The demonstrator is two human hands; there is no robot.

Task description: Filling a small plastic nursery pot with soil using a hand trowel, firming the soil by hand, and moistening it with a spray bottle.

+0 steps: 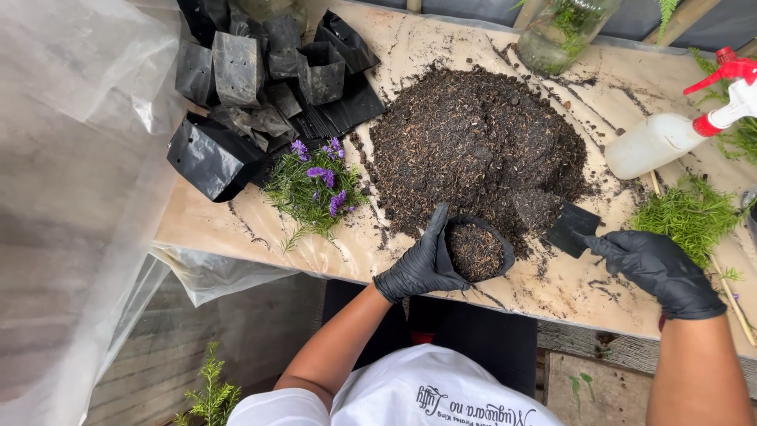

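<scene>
My left hand, in a black glove, grips the rim of a small black grow bag filled with dark soil, at the near edge of the table. My right hand, also gloved, pinches a flat black piece of plastic used as a scoop, just right of the bag. Both sit at the foot of a large mound of dark potting soil heaped on the plastic-covered table.
Several empty black grow bags lie at the back left. A purple-flowered plant cutting lies left of the mound. A white spray bottle with red trigger, green cuttings and a glass jar lie to the right.
</scene>
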